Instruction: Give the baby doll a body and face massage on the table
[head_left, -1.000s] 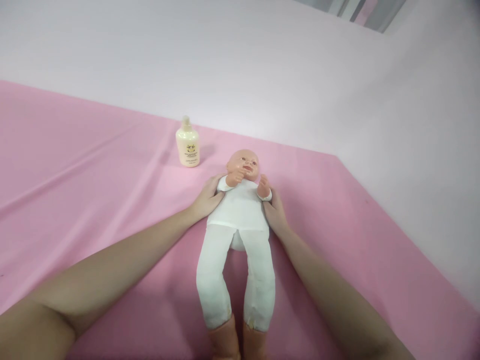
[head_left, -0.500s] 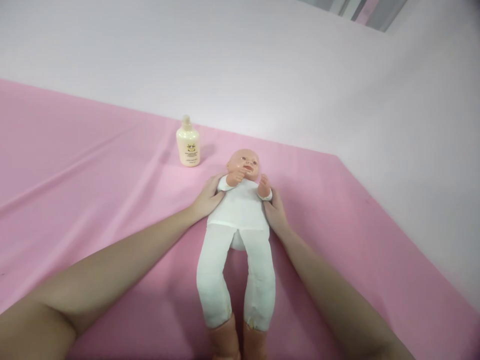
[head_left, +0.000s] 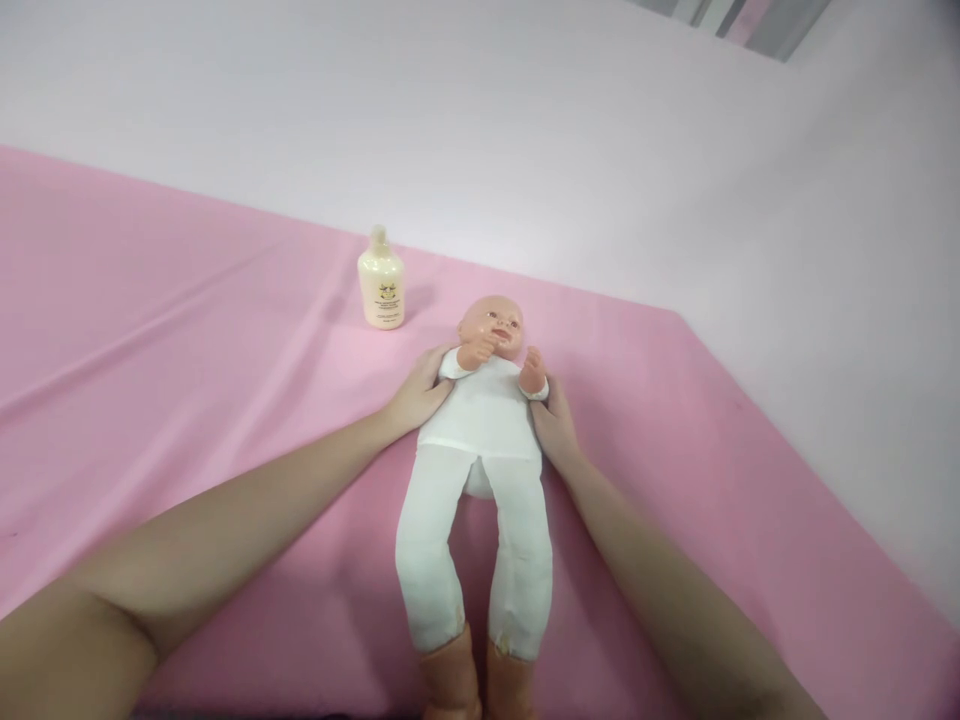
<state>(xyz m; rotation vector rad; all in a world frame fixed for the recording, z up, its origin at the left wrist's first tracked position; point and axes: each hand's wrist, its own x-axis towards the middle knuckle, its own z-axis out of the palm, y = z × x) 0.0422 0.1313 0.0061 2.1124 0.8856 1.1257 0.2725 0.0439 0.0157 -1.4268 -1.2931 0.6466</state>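
Doll: We find the doll lying on its back on the pink cloth, head away from us, feet towards us at the lower edge of view.
Doll's covering: We record white over torso, arms and legs, with yellowish marks at the leg ends.
Left hand: We observe the left hand gripping the doll's side below its raised arm, thumb forward, other fingers partly hidden.
Right hand: We observe the right hand gripping the opposite side, its fingers largely hidden behind the doll's arm.
Bottle: We note a cream bottle with dark print, upright on the cloth, left of the doll's head, near but touching neither doll nor hand.
Cloth folds: We see creases across the left portion; a pale surface lies beyond the far edge.
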